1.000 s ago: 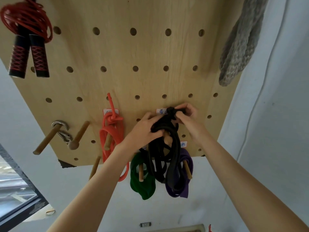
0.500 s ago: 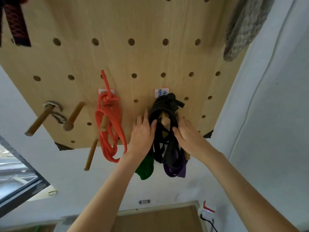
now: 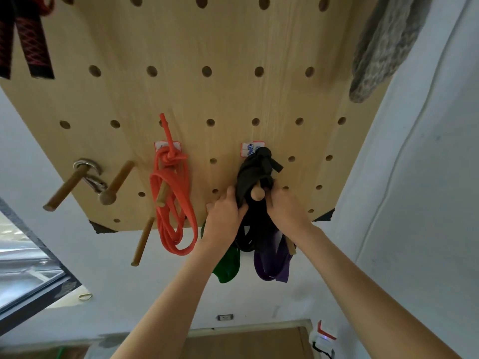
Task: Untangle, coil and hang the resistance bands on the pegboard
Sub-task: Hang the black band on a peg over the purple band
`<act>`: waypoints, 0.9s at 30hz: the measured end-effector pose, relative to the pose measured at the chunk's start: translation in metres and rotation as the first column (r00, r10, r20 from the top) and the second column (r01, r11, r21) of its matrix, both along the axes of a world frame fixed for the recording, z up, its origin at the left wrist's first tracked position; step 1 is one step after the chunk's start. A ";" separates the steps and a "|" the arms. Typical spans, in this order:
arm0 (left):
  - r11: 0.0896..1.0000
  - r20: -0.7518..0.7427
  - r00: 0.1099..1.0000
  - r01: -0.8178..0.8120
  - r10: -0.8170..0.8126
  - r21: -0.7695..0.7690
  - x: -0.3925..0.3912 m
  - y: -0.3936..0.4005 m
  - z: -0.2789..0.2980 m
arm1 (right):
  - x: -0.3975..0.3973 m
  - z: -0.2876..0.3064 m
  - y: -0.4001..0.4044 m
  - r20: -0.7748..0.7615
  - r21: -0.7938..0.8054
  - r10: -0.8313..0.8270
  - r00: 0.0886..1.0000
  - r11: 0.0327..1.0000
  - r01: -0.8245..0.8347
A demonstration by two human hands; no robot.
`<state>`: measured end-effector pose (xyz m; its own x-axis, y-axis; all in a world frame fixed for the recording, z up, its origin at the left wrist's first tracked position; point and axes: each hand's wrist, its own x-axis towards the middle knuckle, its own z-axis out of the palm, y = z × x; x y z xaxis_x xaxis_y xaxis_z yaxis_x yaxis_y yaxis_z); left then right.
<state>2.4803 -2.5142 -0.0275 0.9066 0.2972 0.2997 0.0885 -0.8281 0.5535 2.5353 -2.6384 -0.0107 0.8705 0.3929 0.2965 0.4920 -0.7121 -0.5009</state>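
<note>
A coiled black band [image 3: 255, 172] with a knot at its top hangs over a wooden peg [image 3: 257, 194] on the plywood pegboard [image 3: 233, 99]. My left hand [image 3: 223, 218] grips the coil's left strands just below the peg. My right hand [image 3: 286, 211] holds the right strands at the same height. Left of them an orange band [image 3: 172, 200] hangs knotted on its own peg. Below my hands a green band [image 3: 228, 265] and a purple band [image 3: 272, 265] hang, partly hidden by my wrists.
Bare wooden pegs [image 3: 118, 183] and a metal carabiner [image 3: 90, 174] stick out at the left. Red-and-black jump-rope handles [image 3: 28, 42] hang top left, a grey knitted piece [image 3: 383, 45] top right. White wall lies right and below, a window [image 3: 23, 268] at lower left.
My hands slid down from the knot at the top of the black coil to its strands beside the peg. The coil now hangs on the peg, and the view shifted.
</note>
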 end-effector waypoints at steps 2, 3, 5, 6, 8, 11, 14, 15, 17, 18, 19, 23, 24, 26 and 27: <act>0.999 -0.042 0.999 0.032 -0.033 -0.023 0.004 0.000 -0.005 | -0.009 -0.010 -0.004 0.059 -0.078 0.028 0.998 0.997 -0.024; 0.997 -0.050 0.996 0.066 -0.068 -0.044 0.006 0.000 -0.006 | -0.013 -0.014 -0.006 0.068 -0.107 0.052 0.996 0.993 -0.045; 0.979 -0.045 0.992 0.107 -0.117 -0.176 0.007 0.002 -0.008 | -0.016 -0.019 -0.005 0.057 -0.147 0.062 0.996 0.988 -0.053; 0.964 -0.043 0.992 0.105 -0.119 -0.245 0.006 0.005 -0.010 | -0.013 -0.019 -0.002 0.067 -0.193 0.046 0.997 0.981 -0.032; 0.931 -0.060 0.992 0.087 -0.115 -0.355 0.003 0.008 -0.015 | -0.008 -0.017 0.000 0.099 -0.275 -0.004 0.995 0.961 0.032; 0.916 -0.072 0.992 0.067 -0.104 -0.395 -0.002 0.010 -0.023 | -0.011 -0.020 -0.006 0.038 -0.059 0.004 0.999 0.998 -0.001; 0.815 -0.059 0.994 0.043 -0.095 -0.578 -0.007 0.003 -0.025 | -0.023 -0.023 -0.012 -0.173 0.242 0.093 0.980 0.969 -0.050; 0.746 -0.087 0.989 0.034 -0.123 -0.665 -0.009 -0.002 -0.025 | -0.024 -0.022 -0.013 -0.246 0.310 0.121 0.962 0.950 -0.040; 0.745 -0.136 0.975 0.040 -0.173 -0.666 -0.010 -0.011 -0.026 | -0.022 -0.020 -0.012 -0.306 0.346 0.123 0.944 0.938 -0.010; 0.830 -0.147 0.974 0.065 -0.174 -0.554 -0.010 -0.012 -0.029 | -0.020 -0.021 -0.012 -0.307 0.330 0.109 0.945 0.944 -0.002; 0.910 -0.147 0.976 0.090 -0.162 -0.406 -0.008 -0.009 -0.030 | -0.020 -0.021 -0.012 -0.288 0.299 0.090 0.953 0.954 0.000; 0.965 -0.208 0.950 0.252 -0.232 0.076 -0.009 0.017 -0.033 | -0.022 -0.029 -0.015 -0.177 0.132 0.020 0.984 0.991 0.003; 0.942 -0.261 0.935 0.290 -0.241 0.171 -0.009 0.022 -0.032 | -0.024 -0.031 -0.014 -0.194 0.122 0.018 0.981 0.992 0.006; 0.925 -0.286 0.924 0.318 -0.253 0.210 -0.010 0.027 -0.030 | -0.027 -0.036 -0.013 -0.245 0.170 0.025 0.969 0.985 0.018; 0.936 -0.260 0.930 0.308 -0.258 0.173 -0.011 0.027 -0.030 | -0.027 -0.038 -0.011 -0.254 0.178 0.025 0.967 0.984 0.021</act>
